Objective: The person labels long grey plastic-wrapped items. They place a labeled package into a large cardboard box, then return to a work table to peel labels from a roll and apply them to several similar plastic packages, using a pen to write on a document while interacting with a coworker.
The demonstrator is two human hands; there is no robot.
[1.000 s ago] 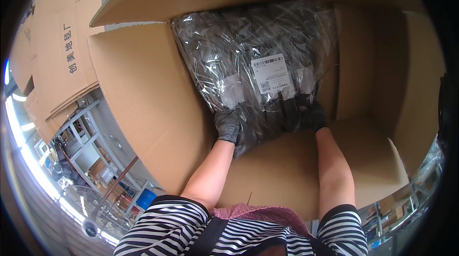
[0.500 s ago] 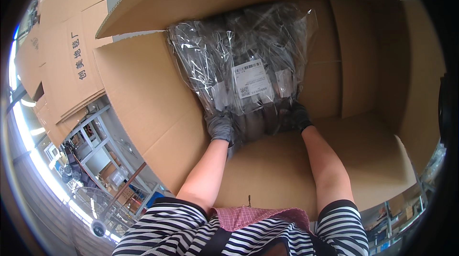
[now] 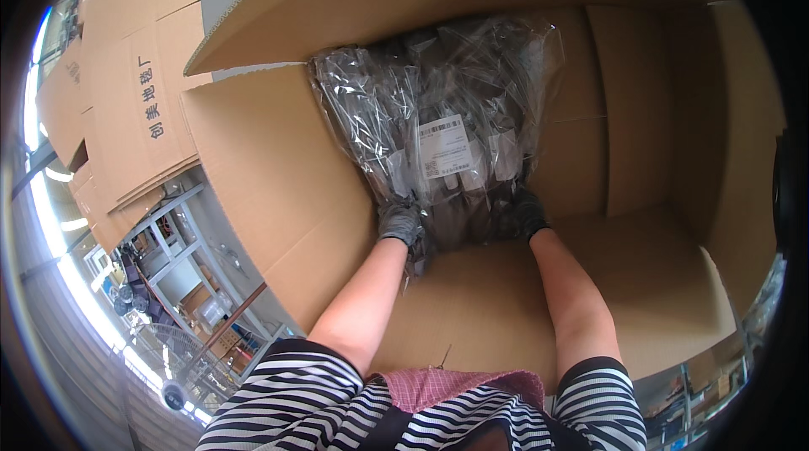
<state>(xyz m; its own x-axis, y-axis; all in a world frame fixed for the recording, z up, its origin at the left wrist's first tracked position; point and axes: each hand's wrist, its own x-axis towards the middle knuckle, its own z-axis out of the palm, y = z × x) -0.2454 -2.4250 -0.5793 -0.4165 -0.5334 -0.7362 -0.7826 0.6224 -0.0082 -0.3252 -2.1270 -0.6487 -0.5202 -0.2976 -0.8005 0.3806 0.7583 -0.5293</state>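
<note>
A clear plastic bag (image 3: 354,105) of dark, soft, folded goods lies inside a large open cardboard box (image 3: 472,308). On the bag's upper side is a white printed label (image 3: 444,147), with paler tags showing through the plastic beside it. My left hand (image 3: 399,222), in a grey glove, is closed on the bag's near left corner. At the near right corner my right hand (image 3: 524,213), gloved alike, grips the bag too; its fingertips are partly hidden by plastic and dark fabric. Both forearms reach in over the box's near side.
Raised box flaps stand at the left (image 3: 261,173) and far side. Bare cardboard shows to the right of the bag. Beyond the box at left are stacked flat cartons (image 3: 139,97), a grey metal rack (image 3: 173,240) and a wire-guard fan (image 3: 181,367).
The box now appears slightly lower and farther right in view. Both hands stay on the bag's near corners, and the bag has shifted only slightly within the box.
</note>
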